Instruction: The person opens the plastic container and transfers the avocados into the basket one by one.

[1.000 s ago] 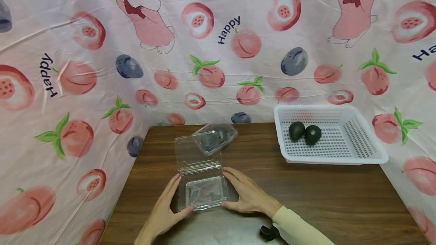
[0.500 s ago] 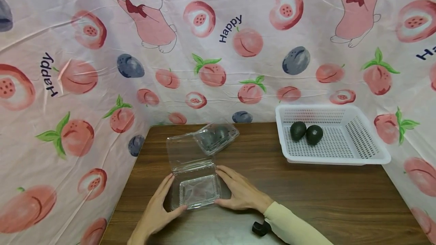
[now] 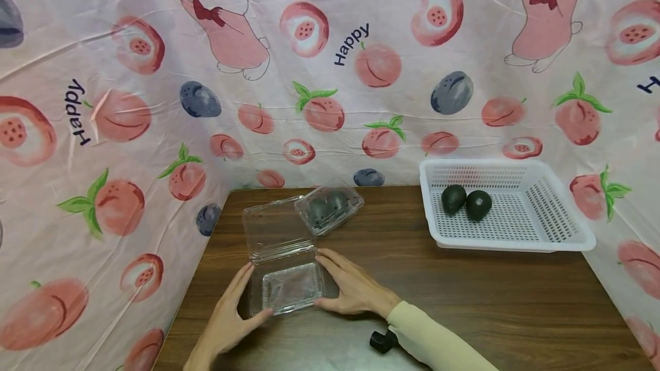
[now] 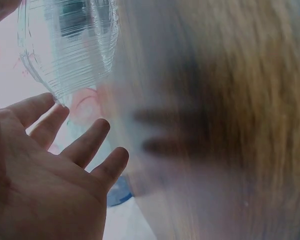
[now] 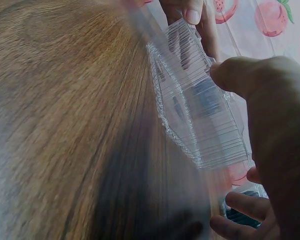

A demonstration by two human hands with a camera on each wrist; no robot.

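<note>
An opened clear plastic clamshell box (image 3: 291, 288), with nothing inside, is near the front left of the table. Its hinged lid (image 3: 277, 223) stands up at the back. My left hand (image 3: 224, 322) holds the left side, thumb at the front corner and fingers by the hinge. On the right side, my right hand (image 3: 356, 291) grips it the same way. In the left wrist view, the fingertips of my left hand (image 4: 55, 170) are at the rim of the ribbed box (image 4: 80, 45). The right wrist view shows my right thumb (image 5: 235, 75) on the rim.
Behind the lid lies a closed clear box (image 3: 354, 204) with two avocados (image 3: 327, 206) inside. A white perforated basket (image 3: 515, 245) at the back right holds two more avocados (image 3: 466, 202). Printed cloth (image 3: 319, 159) walls the wooden table (image 3: 464, 308). A black device (image 3: 381, 342) sits by my right wrist.
Both hands have shifted left together with the opened box. The lid now overlaps less of the closed box behind it. The basket and its avocados stay in place.
</note>
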